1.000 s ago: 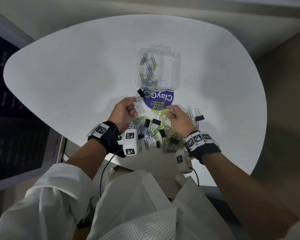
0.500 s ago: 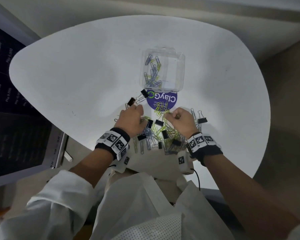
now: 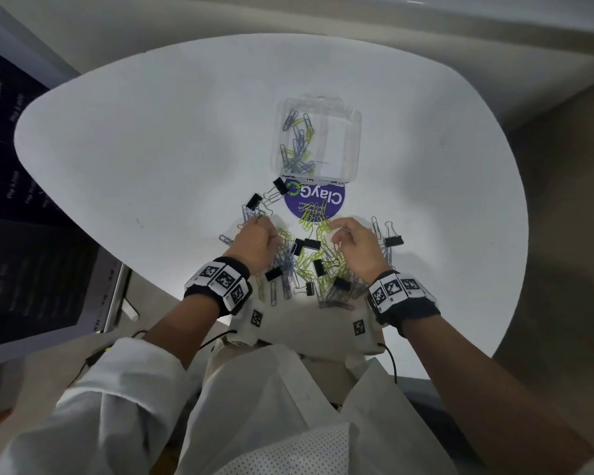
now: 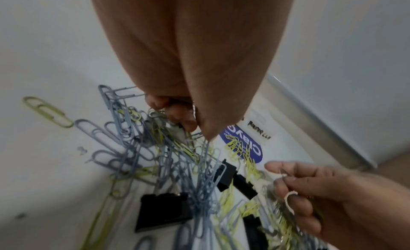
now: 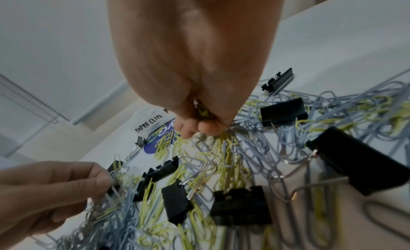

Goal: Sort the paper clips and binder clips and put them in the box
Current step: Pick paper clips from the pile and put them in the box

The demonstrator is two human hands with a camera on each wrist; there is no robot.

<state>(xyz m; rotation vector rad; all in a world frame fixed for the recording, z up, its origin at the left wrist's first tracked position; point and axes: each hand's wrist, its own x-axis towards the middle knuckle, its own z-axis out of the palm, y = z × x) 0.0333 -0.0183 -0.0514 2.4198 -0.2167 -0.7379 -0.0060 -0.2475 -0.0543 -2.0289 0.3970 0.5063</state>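
A heap of grey and yellow paper clips [image 3: 302, 265] mixed with black binder clips [image 3: 312, 243] lies at the near table edge. My left hand [image 3: 259, 240] is curled over its left side and pinches a bunch of grey paper clips [image 4: 199, 166] that hang from the fingertips. My right hand [image 3: 352, 240] is curled over the right side, gripping a bunch of yellow and grey paper clips [image 5: 224, 143]. The clear plastic box [image 3: 343, 145] stands beyond, with several paper clips [image 3: 297, 145] in its left part. Two binder clips [image 3: 254, 200] lie to the heap's far left.
The box's open lid with a purple round label [image 3: 314, 200] lies flat between box and heap. One binder clip [image 3: 393, 240] and loose paper clips sit right of my right hand. The white table [image 3: 151, 149] ends just under my wrists; a dark screen is at left.
My left hand set down the binder clip it held at the far left and came back onto the heap, now pinching paper clips. My right hand stayed on the heap's right side.
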